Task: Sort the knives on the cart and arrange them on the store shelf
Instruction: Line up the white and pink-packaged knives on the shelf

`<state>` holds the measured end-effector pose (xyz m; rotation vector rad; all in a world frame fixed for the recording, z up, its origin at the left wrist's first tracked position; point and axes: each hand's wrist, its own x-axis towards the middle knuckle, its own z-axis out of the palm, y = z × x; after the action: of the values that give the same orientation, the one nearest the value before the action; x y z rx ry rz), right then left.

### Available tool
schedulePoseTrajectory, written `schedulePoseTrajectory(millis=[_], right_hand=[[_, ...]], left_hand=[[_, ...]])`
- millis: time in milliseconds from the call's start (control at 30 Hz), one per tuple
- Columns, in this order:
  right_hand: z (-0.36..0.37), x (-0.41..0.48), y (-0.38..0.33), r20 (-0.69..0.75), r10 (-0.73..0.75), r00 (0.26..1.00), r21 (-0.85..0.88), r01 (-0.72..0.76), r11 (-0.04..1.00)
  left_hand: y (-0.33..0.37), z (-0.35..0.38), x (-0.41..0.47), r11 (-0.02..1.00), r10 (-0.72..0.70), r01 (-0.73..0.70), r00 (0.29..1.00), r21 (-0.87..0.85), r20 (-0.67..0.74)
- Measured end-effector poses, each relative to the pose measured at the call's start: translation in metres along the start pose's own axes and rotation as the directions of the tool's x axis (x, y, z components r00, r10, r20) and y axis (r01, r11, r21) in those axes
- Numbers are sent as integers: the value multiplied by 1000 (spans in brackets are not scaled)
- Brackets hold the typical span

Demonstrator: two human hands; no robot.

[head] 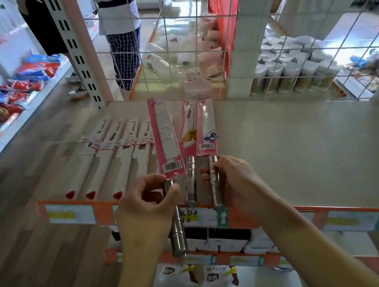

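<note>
**Supervisor:** Which step are you on?

**Operator:** Arranging, I'd say. I'm over the shelf [297,150] with three steel-handled knives in pink sleeves. A row of white-handled knives [113,156] already lies at its left end, handles toward the orange front edge.

**Supervisor:** What has each hand got?

**Operator:** My left hand [143,206] is closed round the handle of the left pink knife [165,137], thumb and fingers pinching near the top of the handle, with the rest of the steel hanging below my palm. Its sleeve stands tilted up and away from me, just beside the last white one. My right hand [234,178] is curled round the right pink knife [206,128], fingers wrapped over its handle. The middle pink knife [187,128] sits between the two; my right fingertips seem to touch its handle, but I can't tell whether they actually grip it.

**Supervisor:** And next?

**Operator:** As I judge it, they need laying flat next to the white row, sleeves parallel and handles in line with the front edge. That means lowering the left one first, then spreading the other two so they don't overlap. There's plenty of bare shelf to the right.

**Supervisor:** Any risk?

**Operator:** The middle one could slip if my hold on it is as loose as it looks.
</note>
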<state>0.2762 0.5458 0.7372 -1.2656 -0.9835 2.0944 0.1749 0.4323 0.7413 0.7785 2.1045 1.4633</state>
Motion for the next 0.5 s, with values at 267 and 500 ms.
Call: schedulePoseTrajectory(millis=[267,500], right_hand=[[0,3,-5,-18,-323,946,-835,163,526],[1,2,-3,47,-440,897,-942,186,280]], left_hand=[[-3,0,-6,1000,14,-14,1000,16,9],[-4,-2,-12,1000,31,-31,999,-2,26]])
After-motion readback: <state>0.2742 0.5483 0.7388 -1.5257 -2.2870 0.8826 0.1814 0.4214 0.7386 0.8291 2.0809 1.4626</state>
